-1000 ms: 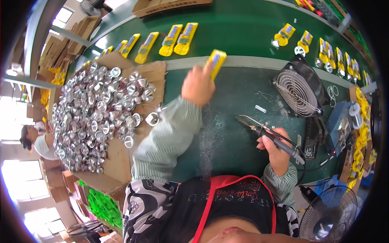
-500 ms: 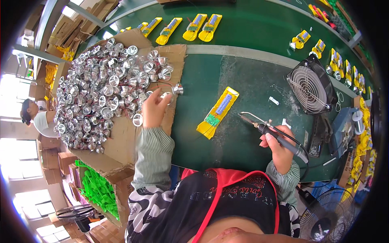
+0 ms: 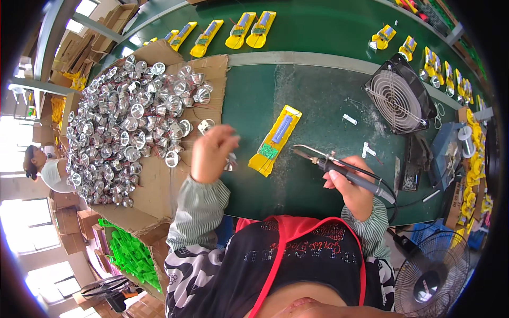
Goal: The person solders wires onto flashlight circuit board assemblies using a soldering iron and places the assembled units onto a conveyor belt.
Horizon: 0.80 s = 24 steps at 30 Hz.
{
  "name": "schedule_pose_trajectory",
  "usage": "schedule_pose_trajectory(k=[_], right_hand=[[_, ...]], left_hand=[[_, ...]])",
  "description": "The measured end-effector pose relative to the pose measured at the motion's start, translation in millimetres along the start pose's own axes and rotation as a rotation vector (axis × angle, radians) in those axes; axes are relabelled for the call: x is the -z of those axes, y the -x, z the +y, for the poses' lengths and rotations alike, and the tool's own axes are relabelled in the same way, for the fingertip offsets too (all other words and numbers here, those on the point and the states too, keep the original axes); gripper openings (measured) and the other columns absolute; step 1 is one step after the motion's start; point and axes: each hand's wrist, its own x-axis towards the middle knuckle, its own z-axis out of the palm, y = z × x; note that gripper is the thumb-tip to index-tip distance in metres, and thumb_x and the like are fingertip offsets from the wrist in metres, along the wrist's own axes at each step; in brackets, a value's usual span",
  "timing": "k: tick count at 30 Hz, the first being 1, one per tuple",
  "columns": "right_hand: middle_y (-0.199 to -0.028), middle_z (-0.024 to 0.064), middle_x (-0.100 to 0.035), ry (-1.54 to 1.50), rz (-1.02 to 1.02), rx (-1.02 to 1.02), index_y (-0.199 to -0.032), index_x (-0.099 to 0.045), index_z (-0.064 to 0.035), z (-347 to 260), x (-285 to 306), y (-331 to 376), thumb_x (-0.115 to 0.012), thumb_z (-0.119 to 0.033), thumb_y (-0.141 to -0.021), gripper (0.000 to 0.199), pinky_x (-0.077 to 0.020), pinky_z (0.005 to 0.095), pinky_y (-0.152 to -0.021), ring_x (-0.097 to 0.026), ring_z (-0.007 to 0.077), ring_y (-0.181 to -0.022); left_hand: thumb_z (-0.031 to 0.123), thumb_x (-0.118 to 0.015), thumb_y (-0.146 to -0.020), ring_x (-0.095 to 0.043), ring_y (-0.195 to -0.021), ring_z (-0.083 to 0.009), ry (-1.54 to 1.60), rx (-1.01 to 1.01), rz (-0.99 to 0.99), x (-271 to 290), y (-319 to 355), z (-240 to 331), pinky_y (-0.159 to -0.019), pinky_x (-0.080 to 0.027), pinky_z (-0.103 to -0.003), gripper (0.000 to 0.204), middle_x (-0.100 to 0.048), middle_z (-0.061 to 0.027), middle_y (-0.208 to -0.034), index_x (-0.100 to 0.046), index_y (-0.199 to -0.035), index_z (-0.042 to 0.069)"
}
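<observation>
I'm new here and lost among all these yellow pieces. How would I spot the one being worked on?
Start at the green table. Before the person, between the left hand and the soldering iron, lies one yellow housing. Unlike the yellow ones lined up along the far edge, it lies alone.

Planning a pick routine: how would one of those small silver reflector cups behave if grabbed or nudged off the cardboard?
The reflector cups look thin and shiny, so probably light and slippery. Their round, conical shape suggests they would roll or tip when nudged. Heaped on the cardboard, neighbours would likely shift too.

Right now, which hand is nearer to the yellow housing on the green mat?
Left. The left hand sits just left of the yellow housing; the right hand holds the soldering iron farther right.
</observation>
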Motion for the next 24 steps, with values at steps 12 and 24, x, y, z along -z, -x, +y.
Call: schedule_pose_trajectory(k=[12, 24], right_hand=[[-0.079, 0.013, -0.065, 0.046, -0.194, -0.018, -0.095, -0.053, 0.0059, 17, -24, -20, -0.059, -0.001, -0.083, 0.015, -0.0538, 0.0259, -0.061, -0.065, 0.015, -0.068], [-0.079, 0.0107, -0.066, 0.02, -0.208, -0.054, -0.094, -0.054, 0.0062, 20, -33, -31, -0.062, -0.003, -0.082, 0.017, -0.0528, 0.0248, -0.061, -0.065, 0.0131, -0.068]], left_hand=[[0.007, -0.065, -0.076, -0.054, -0.079, -0.0302, -0.185, -0.362, -0.001, -48, 25, -15, -0.072, -0.045, -0.038, 0.006, -0.059, -0.0107, -0.085, -0.063, -0.079, 0.002], [0.007, -0.063, -0.077, -0.056, -0.081, -0.0302, -0.267, -0.304, -0.088, -44, 19, -7, -0.072, -0.045, -0.038, 0.007, -0.059, -0.0119, -0.084, -0.06, -0.078, 0.0]])
